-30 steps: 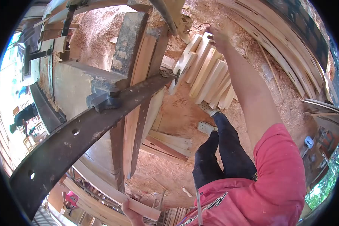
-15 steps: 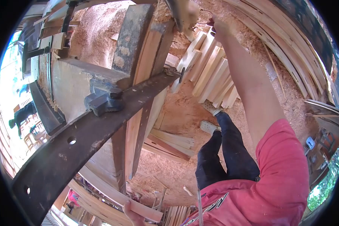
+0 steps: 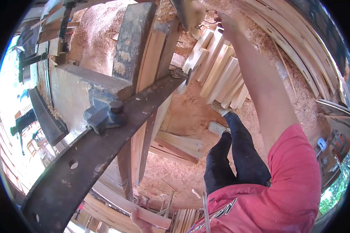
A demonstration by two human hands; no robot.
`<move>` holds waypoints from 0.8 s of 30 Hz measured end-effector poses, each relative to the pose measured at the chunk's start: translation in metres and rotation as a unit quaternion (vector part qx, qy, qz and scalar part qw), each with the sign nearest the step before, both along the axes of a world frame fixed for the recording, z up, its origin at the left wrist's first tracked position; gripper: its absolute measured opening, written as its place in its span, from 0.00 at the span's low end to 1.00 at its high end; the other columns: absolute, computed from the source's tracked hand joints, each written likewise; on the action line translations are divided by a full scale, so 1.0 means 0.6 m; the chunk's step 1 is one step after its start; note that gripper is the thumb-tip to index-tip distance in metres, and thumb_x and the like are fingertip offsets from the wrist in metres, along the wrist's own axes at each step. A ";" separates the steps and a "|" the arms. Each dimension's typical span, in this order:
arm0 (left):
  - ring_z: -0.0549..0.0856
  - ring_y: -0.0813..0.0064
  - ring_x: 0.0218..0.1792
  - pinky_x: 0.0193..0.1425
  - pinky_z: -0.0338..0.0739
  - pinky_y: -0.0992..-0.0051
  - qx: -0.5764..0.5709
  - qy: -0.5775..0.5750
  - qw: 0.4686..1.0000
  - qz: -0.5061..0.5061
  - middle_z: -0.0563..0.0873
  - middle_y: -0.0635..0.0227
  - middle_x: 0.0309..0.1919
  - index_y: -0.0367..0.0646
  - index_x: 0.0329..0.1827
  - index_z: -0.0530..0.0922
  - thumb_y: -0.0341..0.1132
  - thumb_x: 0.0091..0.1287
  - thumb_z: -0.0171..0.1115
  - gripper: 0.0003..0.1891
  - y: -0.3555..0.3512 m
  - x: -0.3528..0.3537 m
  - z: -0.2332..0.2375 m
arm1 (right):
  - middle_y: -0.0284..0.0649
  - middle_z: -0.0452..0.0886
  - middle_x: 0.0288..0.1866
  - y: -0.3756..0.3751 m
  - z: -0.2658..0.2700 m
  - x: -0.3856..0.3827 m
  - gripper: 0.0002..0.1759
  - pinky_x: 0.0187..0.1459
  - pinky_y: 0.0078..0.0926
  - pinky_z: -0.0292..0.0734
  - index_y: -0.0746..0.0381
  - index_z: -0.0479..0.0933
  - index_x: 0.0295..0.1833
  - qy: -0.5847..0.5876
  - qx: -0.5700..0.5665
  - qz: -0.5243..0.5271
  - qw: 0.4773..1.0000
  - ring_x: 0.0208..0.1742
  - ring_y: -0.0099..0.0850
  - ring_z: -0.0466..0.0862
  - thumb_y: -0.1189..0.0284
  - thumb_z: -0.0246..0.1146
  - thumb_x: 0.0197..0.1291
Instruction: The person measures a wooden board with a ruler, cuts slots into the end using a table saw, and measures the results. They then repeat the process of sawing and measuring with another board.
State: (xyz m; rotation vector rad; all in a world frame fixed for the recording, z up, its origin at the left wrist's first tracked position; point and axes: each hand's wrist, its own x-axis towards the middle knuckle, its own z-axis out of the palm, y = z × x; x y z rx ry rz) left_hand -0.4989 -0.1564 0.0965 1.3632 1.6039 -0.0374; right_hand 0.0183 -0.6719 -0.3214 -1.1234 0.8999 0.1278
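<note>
My left hand [image 3: 140, 222] is at the bottom of the view, closed on a curved wooden board [image 3: 154, 218] with the thumb on its edge; the other fingers are mostly hidden. Up at the top, my right hand [image 3: 227, 27] reaches out with fingers closed by a thin dark bent wire or cord [image 3: 210, 22]. Whether that thin piece is in its grip is too small to make out. A rounded, worn tan part [image 3: 196, 13] is just left of this hand. Between the hands runs a long dark metal bar [image 3: 116, 145] with holes.
A bolted metal block [image 3: 107, 115] sits on the bar, beside a heavy timber frame [image 3: 146, 58]. Stacked wooden pieces [image 3: 221, 73] lie below my right arm. Long slotted planks [image 3: 299, 42] line the right. Sawdust [image 3: 186, 112] covers the floor around my feet.
The view has shifted slightly, so the bar and frame appear a little lower and to the left. Both hands keep nearly the same places and grips.
</note>
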 end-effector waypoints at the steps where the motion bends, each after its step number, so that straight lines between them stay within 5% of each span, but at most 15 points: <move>1: 0.83 0.50 0.48 0.62 0.71 0.25 0.024 0.013 0.999 -0.021 0.82 0.63 0.33 0.43 0.47 0.76 0.52 0.55 0.67 0.25 0.006 -0.005 -0.001 | 0.22 0.79 0.38 -0.003 -0.001 -0.001 0.13 0.44 0.25 0.69 0.46 0.83 0.54 -0.003 -0.027 0.047 0.999 0.36 0.19 0.68 0.54 0.60 0.72; 8: 0.80 0.42 0.56 0.62 0.67 0.22 -0.018 -0.015 0.999 -0.027 0.81 0.64 0.37 0.43 0.46 0.76 0.52 0.55 0.67 0.25 0.038 -0.035 -0.009 | 0.23 0.78 0.35 -0.002 -0.021 -0.007 0.12 0.40 0.28 0.67 0.48 0.84 0.51 -0.026 0.038 0.037 0.998 0.33 0.19 0.67 0.56 0.62 0.71; 16: 0.80 0.40 0.56 0.61 0.69 0.22 0.000 -0.013 1.000 -0.018 0.80 0.64 0.34 0.41 0.45 0.76 0.52 0.54 0.67 0.25 0.031 -0.028 -0.009 | 0.21 0.74 0.35 -0.003 -0.021 -0.037 0.12 0.49 0.29 0.65 0.53 0.81 0.52 -0.126 0.188 0.049 0.973 0.36 0.18 0.67 0.60 0.58 0.75; 24: 0.82 0.42 0.54 0.63 0.69 0.23 -0.011 -0.004 1.000 -0.017 0.81 0.64 0.35 0.41 0.45 0.76 0.50 0.55 0.67 0.24 0.004 -0.003 -0.002 | 0.20 0.75 0.36 -0.001 -0.039 -0.046 0.12 0.48 0.28 0.65 0.53 0.81 0.52 -0.149 0.171 0.069 0.972 0.36 0.17 0.67 0.59 0.59 0.75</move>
